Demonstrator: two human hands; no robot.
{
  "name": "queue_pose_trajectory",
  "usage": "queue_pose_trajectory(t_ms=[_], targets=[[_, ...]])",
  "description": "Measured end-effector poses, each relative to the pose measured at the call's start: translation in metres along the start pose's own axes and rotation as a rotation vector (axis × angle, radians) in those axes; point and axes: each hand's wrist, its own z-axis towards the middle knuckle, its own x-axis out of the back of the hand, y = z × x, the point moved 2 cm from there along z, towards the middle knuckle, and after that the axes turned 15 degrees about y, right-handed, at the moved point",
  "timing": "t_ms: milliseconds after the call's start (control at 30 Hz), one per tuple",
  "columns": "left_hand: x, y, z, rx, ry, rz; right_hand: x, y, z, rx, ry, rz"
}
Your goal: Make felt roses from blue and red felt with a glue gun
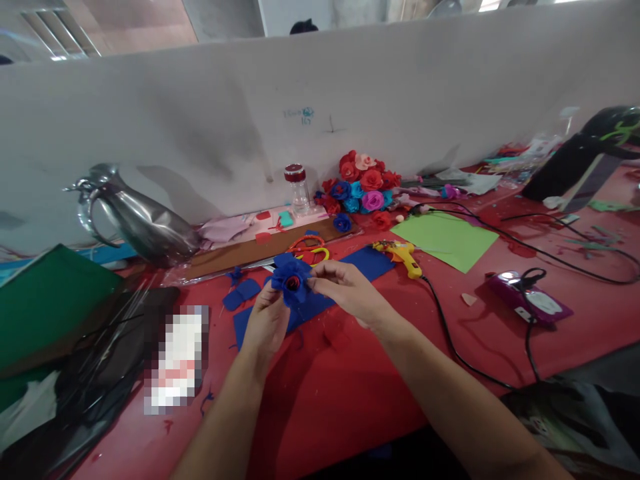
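A blue foam flower (291,280) with a dark red centre is held above the red table covering (350,393), pinched between both hands. The left hand (267,323) is closed on it from below, fingers curled around the underside; the right hand (347,288) is closed on its right edge, thumb and fingertips meeting on the outer petals. The petals are seen to be soft, ruffled and layered in a rosette.

Directly under the grip, a flat blue foam sheet (320,293) is laid on the covering, with small rounded blue petal cut-outs (241,293) to the left of it. Just behind the flower, scissors with orange and yellow loop handles (311,250) are noted. To the right of the grip, a yellow glue gun (403,255) is lying on its side, its black cord (450,340) trailing toward the near edge. Beyond that gun, a flat green sheet (445,240) is seen.

Further back, a heap of finished foam roses (363,187) in red, blue, pink and purple is piled against the white partition (320,113), beside a small clear jar with a red lid (299,188). Far left of the grip, a polished metal jug (135,217) is recorded.
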Motion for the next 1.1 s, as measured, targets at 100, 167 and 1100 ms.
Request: queue_pose_trajectory(t_ms=[100, 167, 1100], targets=[[-0.001, 0.001, -0.001, -0.049, 0.012, 0.006, 0.0, 0.003, 0.0, 0.032, 0.059, 0.037], [0.0, 0.001, -0.001, -0.088, 0.025, 0.016, 0.0, 0.001, -0.001, 0.086, 0.108, 0.004], [0.011, -0.014, 0.0, -0.231, 0.213, 0.221, 0.0, 0.001, 0.0, -0.186, 0.18, 0.081]])
